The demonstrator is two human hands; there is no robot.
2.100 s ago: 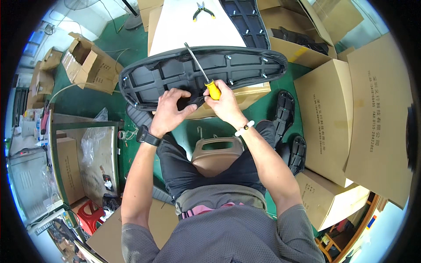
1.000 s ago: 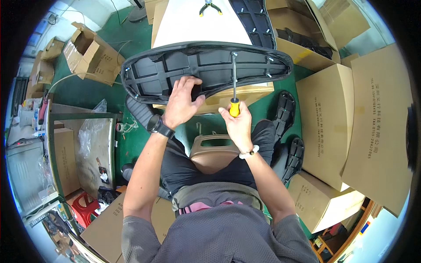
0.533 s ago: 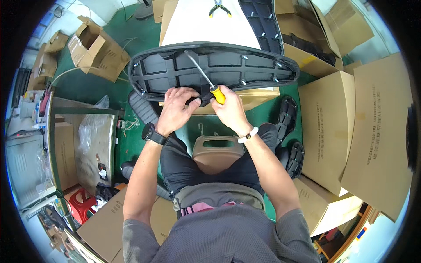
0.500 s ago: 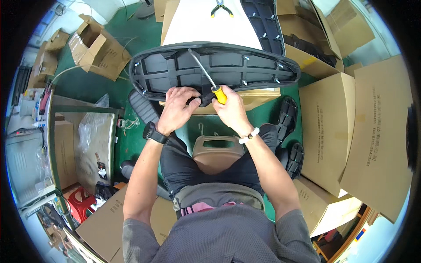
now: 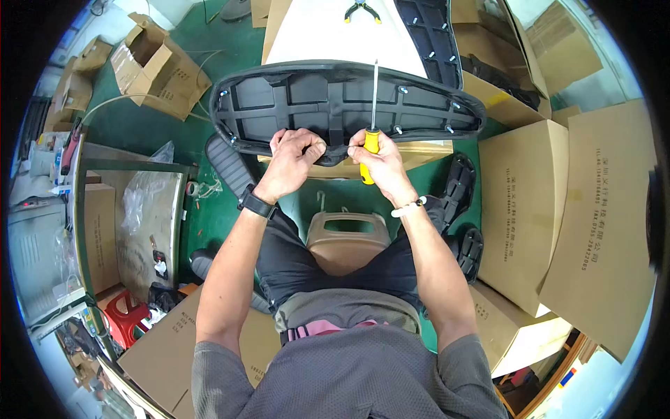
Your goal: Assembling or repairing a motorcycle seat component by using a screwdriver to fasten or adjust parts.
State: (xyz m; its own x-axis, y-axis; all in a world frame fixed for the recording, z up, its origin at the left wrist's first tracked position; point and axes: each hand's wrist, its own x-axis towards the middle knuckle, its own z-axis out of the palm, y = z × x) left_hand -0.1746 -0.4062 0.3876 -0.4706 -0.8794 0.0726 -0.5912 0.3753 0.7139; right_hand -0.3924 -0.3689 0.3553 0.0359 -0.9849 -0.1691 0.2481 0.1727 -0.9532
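Note:
A long black padded seat cushion (image 5: 300,105) lies underside up across the front of the work surface, its ribbed base showing several metal bolts. My left hand (image 5: 294,159) is closed on the black cover edge at the cushion's near rim, thumb and fingers pinching the material. Just to its right, my right hand (image 5: 381,162) is closed round a screwdriver (image 5: 371,150) with a yellow handle; its bare shaft points away from me over the cushion. The right thumb and fingertips also touch the cover edge. Between the hands, a fold of cover bulges below the rim.
Beyond the cushion, yellow-and-black pliers (image 5: 362,10) lie on a white sheet (image 5: 307,38), with another black ribbed panel (image 5: 427,42) beside them. Cardboard boxes (image 5: 520,202) stand close on the right. A beige plastic stool (image 5: 347,237) is between my legs, and a metal-framed bench (image 5: 150,230) stands left.
The screwdriver has swung from leaning left to nearly straight away from me. My right hand has shifted slightly right, and the left still pinches the cover edge.

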